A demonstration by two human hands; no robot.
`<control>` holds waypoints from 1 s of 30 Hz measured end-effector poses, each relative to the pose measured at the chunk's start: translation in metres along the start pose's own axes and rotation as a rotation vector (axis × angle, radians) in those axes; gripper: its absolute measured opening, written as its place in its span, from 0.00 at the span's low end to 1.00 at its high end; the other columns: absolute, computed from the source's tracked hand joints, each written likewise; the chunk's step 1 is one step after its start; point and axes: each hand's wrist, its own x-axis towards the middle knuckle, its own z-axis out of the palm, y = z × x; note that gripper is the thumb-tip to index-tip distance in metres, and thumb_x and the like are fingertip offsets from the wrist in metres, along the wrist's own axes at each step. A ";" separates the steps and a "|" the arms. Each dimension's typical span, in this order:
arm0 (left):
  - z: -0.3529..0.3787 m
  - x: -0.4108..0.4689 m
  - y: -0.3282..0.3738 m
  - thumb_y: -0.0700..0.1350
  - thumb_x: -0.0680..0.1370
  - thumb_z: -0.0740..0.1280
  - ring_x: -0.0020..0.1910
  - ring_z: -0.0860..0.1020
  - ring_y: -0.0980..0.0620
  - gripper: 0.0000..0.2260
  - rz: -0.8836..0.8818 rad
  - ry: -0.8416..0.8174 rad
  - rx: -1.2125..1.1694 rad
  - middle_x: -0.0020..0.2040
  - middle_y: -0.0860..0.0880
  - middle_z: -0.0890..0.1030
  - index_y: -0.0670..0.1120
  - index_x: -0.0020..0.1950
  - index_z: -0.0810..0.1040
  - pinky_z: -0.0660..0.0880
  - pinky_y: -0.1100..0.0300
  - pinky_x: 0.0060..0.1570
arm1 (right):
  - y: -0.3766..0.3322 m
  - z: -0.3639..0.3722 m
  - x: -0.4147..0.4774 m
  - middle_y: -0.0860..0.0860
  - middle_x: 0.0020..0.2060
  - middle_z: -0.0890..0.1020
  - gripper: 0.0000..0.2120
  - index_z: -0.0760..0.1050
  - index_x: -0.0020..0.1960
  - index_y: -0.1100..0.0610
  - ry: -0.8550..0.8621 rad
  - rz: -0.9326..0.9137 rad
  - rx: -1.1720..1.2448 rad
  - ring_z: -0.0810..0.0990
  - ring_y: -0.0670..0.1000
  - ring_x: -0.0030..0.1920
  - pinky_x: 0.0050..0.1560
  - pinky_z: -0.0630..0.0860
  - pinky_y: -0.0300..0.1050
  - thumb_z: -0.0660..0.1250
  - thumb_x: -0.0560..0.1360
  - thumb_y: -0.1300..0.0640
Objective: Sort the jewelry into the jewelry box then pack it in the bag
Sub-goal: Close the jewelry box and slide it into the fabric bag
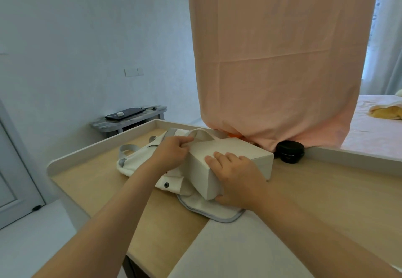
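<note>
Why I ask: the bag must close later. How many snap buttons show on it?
1: a dark snap button on the bag's near flap, left of the jewelry box. Others may hide under it.

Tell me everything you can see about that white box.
The jewelry box is a plain white, matte rectangular box, closed, with no visible markings. It lies on the wooden table, its near end over the white fabric bag. The right hand grips that end, fingers on top, thumb underneath; the left hand holds the bag's edge at its corner.
</note>
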 end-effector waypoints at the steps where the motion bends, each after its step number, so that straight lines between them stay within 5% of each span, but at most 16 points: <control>1: 0.001 -0.001 0.001 0.44 0.83 0.60 0.52 0.81 0.51 0.18 0.008 -0.012 0.019 0.63 0.50 0.81 0.55 0.71 0.76 0.73 0.64 0.41 | -0.004 0.002 0.004 0.56 0.57 0.79 0.45 0.67 0.68 0.54 0.001 -0.016 -0.019 0.79 0.58 0.44 0.37 0.76 0.51 0.76 0.57 0.38; 3: 0.003 -0.001 0.000 0.43 0.82 0.61 0.55 0.81 0.49 0.18 0.018 -0.038 0.059 0.61 0.49 0.82 0.54 0.71 0.76 0.72 0.66 0.42 | -0.012 0.007 0.010 0.55 0.52 0.79 0.43 0.69 0.67 0.54 0.003 -0.081 -0.042 0.77 0.56 0.41 0.35 0.73 0.48 0.76 0.58 0.38; 5: 0.006 0.001 -0.005 0.43 0.82 0.61 0.43 0.78 0.56 0.17 0.034 -0.052 0.080 0.59 0.51 0.83 0.54 0.69 0.78 0.68 0.68 0.38 | -0.017 0.011 0.013 0.53 0.50 0.78 0.38 0.70 0.65 0.53 0.001 -0.151 -0.032 0.76 0.55 0.41 0.36 0.71 0.47 0.76 0.60 0.38; 9: 0.010 0.011 -0.011 0.43 0.81 0.62 0.38 0.74 0.62 0.16 0.053 -0.055 0.109 0.59 0.54 0.82 0.54 0.65 0.80 0.68 0.68 0.38 | -0.004 0.013 0.017 0.50 0.56 0.77 0.34 0.70 0.68 0.48 -0.049 -0.203 0.109 0.75 0.52 0.51 0.49 0.74 0.50 0.69 0.65 0.37; 14: 0.016 0.033 -0.012 0.41 0.79 0.63 0.46 0.76 0.57 0.10 0.080 -0.016 0.146 0.52 0.56 0.79 0.56 0.53 0.77 0.72 0.60 0.45 | 0.023 -0.001 0.044 0.41 0.52 0.82 0.21 0.77 0.64 0.45 -0.071 0.180 0.607 0.79 0.43 0.52 0.55 0.78 0.48 0.63 0.75 0.37; 20: 0.029 0.066 -0.004 0.46 0.79 0.66 0.49 0.76 0.52 0.16 0.086 -0.064 0.214 0.48 0.56 0.77 0.55 0.67 0.73 0.75 0.56 0.55 | 0.060 0.026 0.090 0.46 0.52 0.83 0.15 0.77 0.63 0.48 -0.108 0.426 0.408 0.80 0.51 0.54 0.52 0.77 0.47 0.64 0.78 0.46; 23: 0.036 0.080 0.001 0.53 0.77 0.69 0.49 0.78 0.53 0.12 0.058 -0.051 0.201 0.48 0.55 0.79 0.53 0.59 0.82 0.78 0.54 0.56 | 0.067 0.042 0.109 0.49 0.55 0.83 0.17 0.78 0.61 0.49 -0.139 0.463 0.326 0.80 0.54 0.56 0.51 0.77 0.47 0.64 0.77 0.43; 27: 0.035 0.089 0.002 0.48 0.78 0.68 0.44 0.80 0.54 0.06 0.094 0.053 0.158 0.42 0.54 0.84 0.51 0.44 0.85 0.77 0.59 0.47 | 0.070 0.063 0.132 0.50 0.50 0.84 0.16 0.81 0.54 0.52 -0.177 0.461 0.215 0.81 0.55 0.52 0.42 0.73 0.45 0.64 0.76 0.42; 30: 0.028 0.091 -0.005 0.47 0.78 0.68 0.40 0.77 0.59 0.06 0.137 0.098 0.100 0.40 0.57 0.82 0.52 0.42 0.83 0.71 0.66 0.39 | 0.078 0.071 0.140 0.52 0.53 0.82 0.10 0.81 0.54 0.55 -0.155 0.480 0.128 0.81 0.57 0.53 0.42 0.69 0.44 0.63 0.78 0.52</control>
